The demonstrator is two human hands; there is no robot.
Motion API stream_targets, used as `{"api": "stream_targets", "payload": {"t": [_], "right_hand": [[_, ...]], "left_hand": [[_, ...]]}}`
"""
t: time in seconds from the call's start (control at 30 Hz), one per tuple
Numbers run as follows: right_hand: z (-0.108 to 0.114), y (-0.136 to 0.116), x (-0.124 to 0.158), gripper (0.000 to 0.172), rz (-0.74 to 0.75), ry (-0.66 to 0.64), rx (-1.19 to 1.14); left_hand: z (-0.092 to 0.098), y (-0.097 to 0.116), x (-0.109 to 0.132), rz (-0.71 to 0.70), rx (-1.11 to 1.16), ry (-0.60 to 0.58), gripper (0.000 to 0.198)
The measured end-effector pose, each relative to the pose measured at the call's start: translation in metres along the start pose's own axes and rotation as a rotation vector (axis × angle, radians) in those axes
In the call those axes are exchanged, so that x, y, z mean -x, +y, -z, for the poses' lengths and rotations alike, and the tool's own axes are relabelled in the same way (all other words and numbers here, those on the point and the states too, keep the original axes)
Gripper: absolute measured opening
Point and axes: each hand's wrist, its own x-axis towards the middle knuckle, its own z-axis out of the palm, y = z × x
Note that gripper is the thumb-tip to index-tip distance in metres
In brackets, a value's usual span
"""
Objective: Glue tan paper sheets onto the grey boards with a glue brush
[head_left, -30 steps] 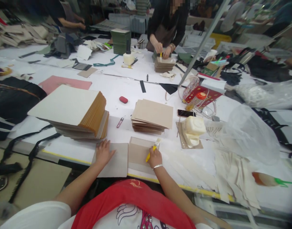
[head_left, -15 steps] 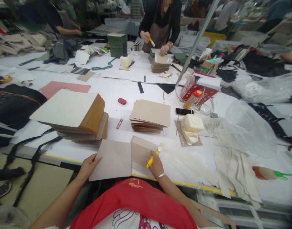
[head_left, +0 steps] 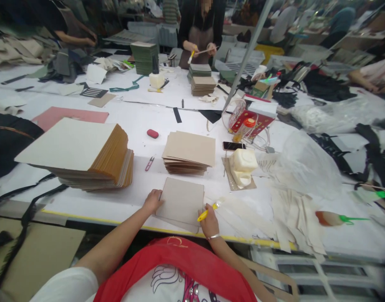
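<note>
The grey board [head_left: 182, 200] has swung rightward onto the lower board [head_left: 181, 226]. I see it at twelve o'clock, long axis unclear; left hand [head_left: 153, 201] pinches its nine-o'clock edge, right hand [head_left: 209, 222] grips a yellow-handled brush [head_left: 207, 214] at four.

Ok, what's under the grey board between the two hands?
Under the grey board, a strip of another panel shows along the near edge. The rest of that panel's upper face is covered, so I can't see it.

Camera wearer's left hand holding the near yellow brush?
No, the yellow brush is in the right hand, while the left hand is at the left edge of the grey board.
</note>
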Motion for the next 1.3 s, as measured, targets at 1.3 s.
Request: {"api": "stream_targets", "payload": {"t": [1.3], "right_hand": [[-0.046, -0.139, -0.086, 0.028, -0.049, -0.686, -0.407]], "left_hand": [[-0.041, -0.001, 0.058, -0.732, -0.515, -0.196, 0.033]]}}
